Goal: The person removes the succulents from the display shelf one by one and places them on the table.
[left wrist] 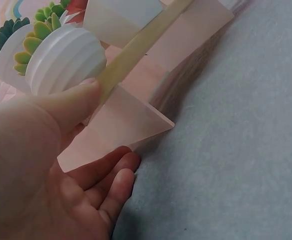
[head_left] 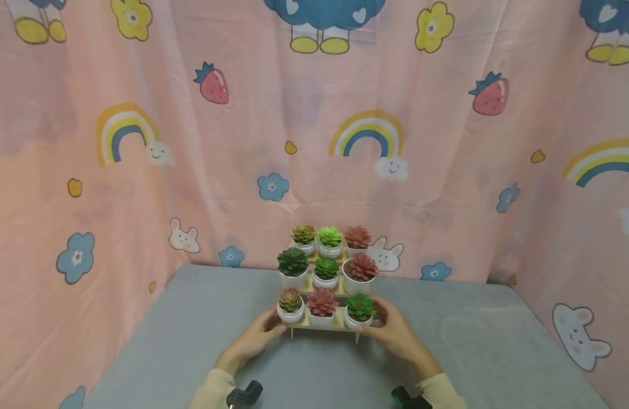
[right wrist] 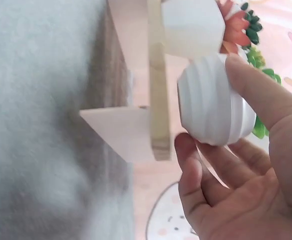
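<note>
Pale wood at the left hand [head_left: 254,336]: grips the near left corner of the tiered stand [head_left: 340,318], thumb on the board's edge, fingers below, beside the side leg [left wrist: 120,125]. Just above that thumb, on the lowest tier, a ridged white pot [left wrist: 65,62] with a green-and-orange succulent. Between the hands, on the same tier, a squarish pot [head_left: 321,320] with a red succulent; beyond both hands, on the two upper tiers, six more potted succulents [head_left: 327,268], three to each. At the right hand [head_left: 398,334], grasps the ninth pot [right wrist: 211,102], thumb on the near side, fingers round the outer; seems over the lowest board's right end, but cannot tell whether touching. Looks nearly complete: eight pots in place, three to a tier counting the held one. Apparently left: seating that ninth and letting go.
</note>
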Action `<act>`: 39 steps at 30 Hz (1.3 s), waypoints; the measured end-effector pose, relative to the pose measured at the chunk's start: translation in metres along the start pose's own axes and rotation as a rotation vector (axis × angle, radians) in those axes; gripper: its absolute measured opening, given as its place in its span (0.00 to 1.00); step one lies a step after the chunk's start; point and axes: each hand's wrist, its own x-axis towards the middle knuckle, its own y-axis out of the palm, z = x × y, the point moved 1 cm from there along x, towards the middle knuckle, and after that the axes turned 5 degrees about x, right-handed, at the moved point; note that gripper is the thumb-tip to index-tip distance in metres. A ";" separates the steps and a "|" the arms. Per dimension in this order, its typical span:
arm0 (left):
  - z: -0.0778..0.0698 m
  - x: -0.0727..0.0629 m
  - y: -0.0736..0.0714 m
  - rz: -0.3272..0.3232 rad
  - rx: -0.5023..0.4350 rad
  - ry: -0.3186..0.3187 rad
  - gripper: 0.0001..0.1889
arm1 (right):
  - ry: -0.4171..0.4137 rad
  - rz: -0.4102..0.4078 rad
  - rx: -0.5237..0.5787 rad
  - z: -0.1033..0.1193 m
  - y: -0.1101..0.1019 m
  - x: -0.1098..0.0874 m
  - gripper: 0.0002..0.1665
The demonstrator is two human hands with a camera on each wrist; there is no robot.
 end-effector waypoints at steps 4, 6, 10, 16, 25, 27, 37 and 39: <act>0.000 -0.002 0.001 0.002 -0.003 -0.007 0.37 | -0.037 0.062 0.037 0.004 -0.009 -0.005 0.42; 0.000 -0.002 0.001 -0.002 -0.002 -0.012 0.37 | -0.062 0.095 0.035 0.006 -0.014 -0.006 0.42; -0.001 -0.002 0.001 -0.006 0.003 -0.020 0.37 | -0.084 0.098 0.011 0.008 -0.025 -0.009 0.39; -0.001 -0.002 0.002 -0.007 0.007 -0.025 0.36 | -0.046 -0.010 -0.043 0.010 -0.041 -0.013 0.33; -0.001 -0.002 0.001 -0.015 0.009 -0.019 0.36 | 0.041 -0.168 -0.094 0.001 -0.048 -0.012 0.37; -0.002 -0.003 0.001 -0.013 0.003 -0.022 0.36 | 0.053 -0.198 -0.088 -0.004 -0.048 -0.010 0.37; -0.003 -0.002 -0.001 -0.010 0.007 0.000 0.36 | 0.107 -0.292 -0.077 -0.036 -0.039 -0.001 0.32; -0.002 -0.002 -0.001 -0.010 0.006 -0.002 0.36 | 0.115 -0.291 -0.074 -0.041 -0.039 -0.001 0.33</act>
